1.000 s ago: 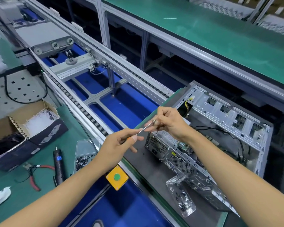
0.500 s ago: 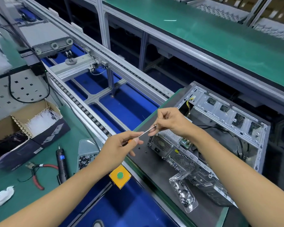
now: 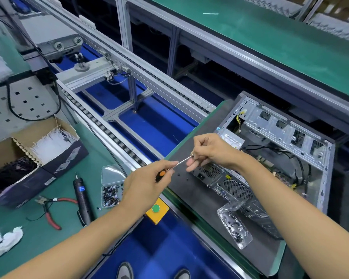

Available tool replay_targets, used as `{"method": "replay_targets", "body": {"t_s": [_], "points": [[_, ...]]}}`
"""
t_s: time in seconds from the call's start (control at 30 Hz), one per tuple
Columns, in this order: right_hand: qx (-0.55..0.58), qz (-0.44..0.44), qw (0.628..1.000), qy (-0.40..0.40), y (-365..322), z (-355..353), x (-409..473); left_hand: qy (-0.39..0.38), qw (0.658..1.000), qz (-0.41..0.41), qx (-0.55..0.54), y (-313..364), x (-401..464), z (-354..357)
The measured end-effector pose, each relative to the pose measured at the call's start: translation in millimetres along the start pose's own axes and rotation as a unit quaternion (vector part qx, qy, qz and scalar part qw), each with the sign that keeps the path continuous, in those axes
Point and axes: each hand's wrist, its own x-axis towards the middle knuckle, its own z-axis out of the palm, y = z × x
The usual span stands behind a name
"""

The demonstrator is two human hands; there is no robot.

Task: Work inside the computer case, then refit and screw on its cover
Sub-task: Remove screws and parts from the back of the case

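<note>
An open computer case [image 3: 286, 158] lies on its side on a dark mat [image 3: 199, 190], its inside with cables and a power supply showing. My left hand [image 3: 147, 182] grips a small screwdriver [image 3: 181, 162] by its black and orange handle. My right hand [image 3: 212, 152] pinches a small screw at the screwdriver's tip, just left of the case's rear panel. Two loose screws [image 3: 182, 177] lie on the mat below the hands. No cover panel is in sight.
A clear bag of screws [image 3: 235, 226] leans against the case. On the green bench sit a clear box of screws [image 3: 111, 190], an electric screwdriver [image 3: 82, 200], red pliers [image 3: 48, 210] and a cardboard box of cable ties [image 3: 28, 156]. A roller conveyor [image 3: 117, 135] runs between.
Both hands sank slightly and stayed joined at the screwdriver tip. The view shifted a little, so the case sits lower right.
</note>
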Motion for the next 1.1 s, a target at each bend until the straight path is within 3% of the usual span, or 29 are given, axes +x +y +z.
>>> {"method": "replay_targets", "body": {"t_s": [0.13,0.4,0.5,0.67,0.83,1.1], "points": [[0.032,0.01,0.998,0.051,13,16,3,-0.091,0.984,-0.032,-0.148,-17,-1,5],[0.064,0.025,0.987,0.143,52,53,11,-0.101,0.965,-0.072,-0.231,-51,-19,31],[0.113,0.031,0.971,0.21,78,68,14,-0.105,0.958,-0.082,-0.255,-59,-23,43],[0.22,0.057,0.916,0.332,128,95,18,-0.135,0.956,-0.092,-0.242,-76,-32,73],[0.327,0.094,0.863,0.374,154,110,25,-0.139,0.959,-0.09,-0.232,-90,-40,93],[0.343,0.058,0.861,0.372,161,117,26,-0.137,0.964,-0.088,-0.212,-97,-40,98]]}}
